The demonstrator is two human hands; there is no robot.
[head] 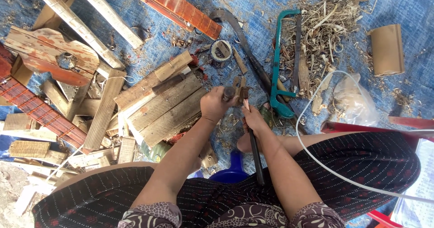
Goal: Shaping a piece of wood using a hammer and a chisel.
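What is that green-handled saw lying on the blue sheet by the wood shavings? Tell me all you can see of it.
The saw is a small hacksaw-type tool with a teal-green frame that bends over at the far end and widens into a grip nearest the person. It lies flat on the blue tarp, running away from the person, left of the pile of wood shavings. A dark curved metal bar lies along its left side. Neither hand touches it; the right hand is nearest.

Bright, even daylight fills the scene, falling from above and casting only short, soft shadows beside the wooden planks and under the forearms. The blue tarp shows no harsh glare. Focus is sharp at the centre; wide-angle bending curves the edges, and the near right corner looks washed-out.
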